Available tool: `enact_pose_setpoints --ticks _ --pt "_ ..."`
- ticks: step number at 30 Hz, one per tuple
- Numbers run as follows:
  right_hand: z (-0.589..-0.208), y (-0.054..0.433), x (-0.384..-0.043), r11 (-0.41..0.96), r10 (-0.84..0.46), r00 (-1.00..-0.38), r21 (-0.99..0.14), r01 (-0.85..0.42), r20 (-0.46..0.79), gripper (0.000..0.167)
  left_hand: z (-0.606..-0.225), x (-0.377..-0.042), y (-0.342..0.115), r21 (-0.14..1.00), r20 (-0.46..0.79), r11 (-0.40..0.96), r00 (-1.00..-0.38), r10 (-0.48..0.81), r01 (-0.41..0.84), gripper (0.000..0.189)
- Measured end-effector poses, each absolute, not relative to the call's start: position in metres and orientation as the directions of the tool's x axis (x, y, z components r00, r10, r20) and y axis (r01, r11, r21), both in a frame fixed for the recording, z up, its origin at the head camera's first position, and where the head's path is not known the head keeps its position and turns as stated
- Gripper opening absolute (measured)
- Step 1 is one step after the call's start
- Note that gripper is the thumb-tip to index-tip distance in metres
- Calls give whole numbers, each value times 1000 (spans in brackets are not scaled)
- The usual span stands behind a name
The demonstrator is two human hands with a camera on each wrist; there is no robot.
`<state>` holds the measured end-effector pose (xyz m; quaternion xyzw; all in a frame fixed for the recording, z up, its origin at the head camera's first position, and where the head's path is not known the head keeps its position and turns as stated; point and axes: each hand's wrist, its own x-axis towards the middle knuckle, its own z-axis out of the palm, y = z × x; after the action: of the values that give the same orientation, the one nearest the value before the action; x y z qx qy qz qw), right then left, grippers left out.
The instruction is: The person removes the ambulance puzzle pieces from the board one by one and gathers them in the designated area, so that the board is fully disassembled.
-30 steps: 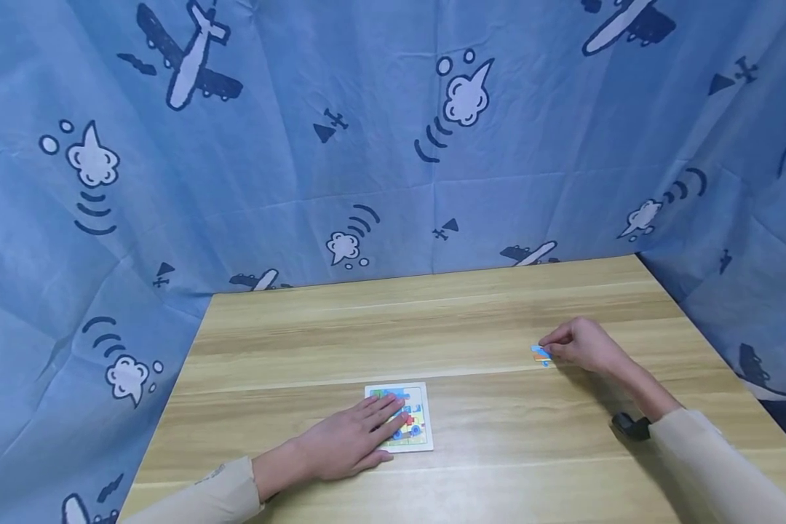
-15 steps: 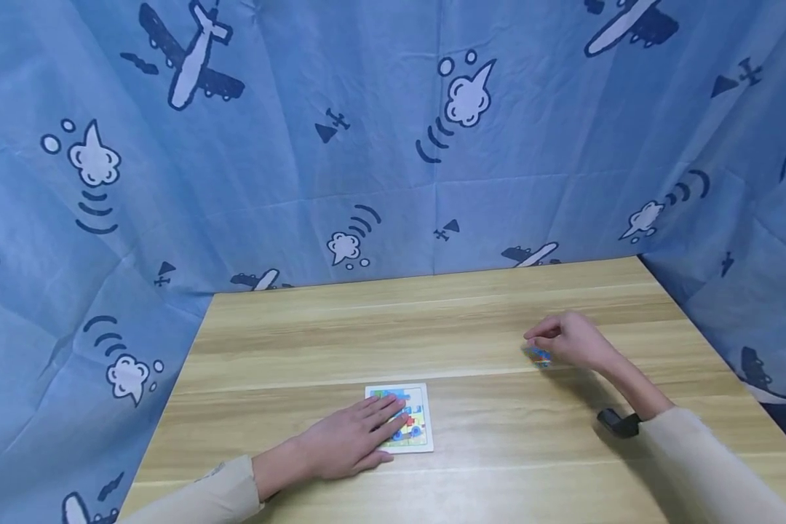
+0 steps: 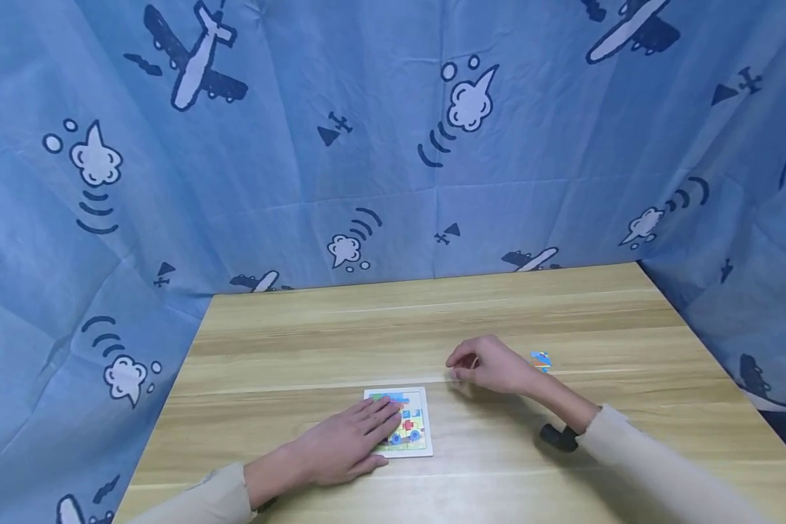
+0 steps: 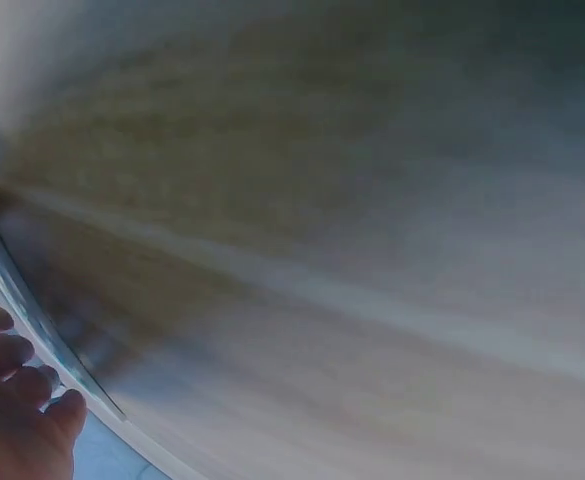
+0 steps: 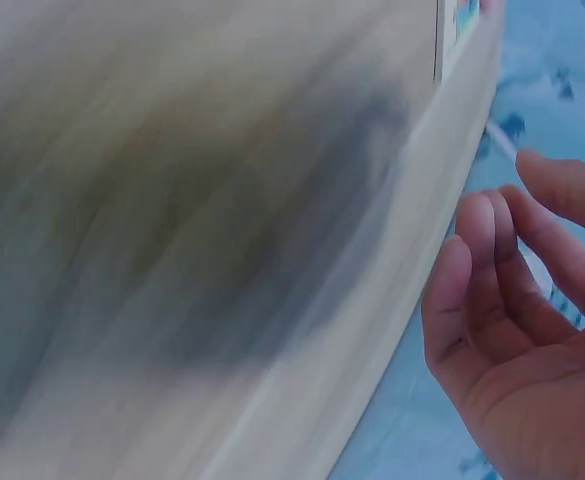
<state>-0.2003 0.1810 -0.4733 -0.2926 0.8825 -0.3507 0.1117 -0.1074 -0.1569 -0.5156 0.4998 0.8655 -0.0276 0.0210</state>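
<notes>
**Work Area Surroundings**

Light-blue curtain fabric (image 3: 386, 167) borders the wood-grain tabletop (image 3: 301, 327) along its rear and both sides. The fabric carries printed airplanes (image 3: 199, 65) and clouds (image 3: 469, 107) in navy and white; fold creases cross it. Pale glare lies on the tabletop's near portion.

The table (image 3: 288, 346) is showing wood grain, smooth and catching a soft sheen at six o'clock from the puzzle board (image 3: 417, 426); the board is looking smooth, its face printed, wood or card being impossible to tell; at two o'clock, the loose piece (image 3: 541, 361) is showing a similar printed face; at twelve, the curtain (image 3: 383, 160) is hanging as creased, matt cloth; at eight and three, the left sleeve (image 3: 206, 498) and right sleeve (image 3: 648, 458) are looking like matt fabric.
</notes>
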Motion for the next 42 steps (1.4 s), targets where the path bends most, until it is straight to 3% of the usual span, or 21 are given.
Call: enact_pose_setpoints --ticks 15,21,31,42 --pt "-486 104 -167 580 -691 -722 -604 -546 -11 20 -520 -100 -171 -175 -29 430 -441 897 886 54" --pt "-490 92 -157 634 -697 -717 -486 -602 -22 28 -519 -99 -170 -170 -7 438 -446 895 883 51" --pt "-490 81 -144 662 -704 -709 -330 -673 34 15 -519 -101 -168 -296 62 396 -396 916 869 51" --pt "-493 78 -146 675 -650 -759 -425 -603 45 16 -523 -101 -168 -286 56 406 -408 911 868 52"
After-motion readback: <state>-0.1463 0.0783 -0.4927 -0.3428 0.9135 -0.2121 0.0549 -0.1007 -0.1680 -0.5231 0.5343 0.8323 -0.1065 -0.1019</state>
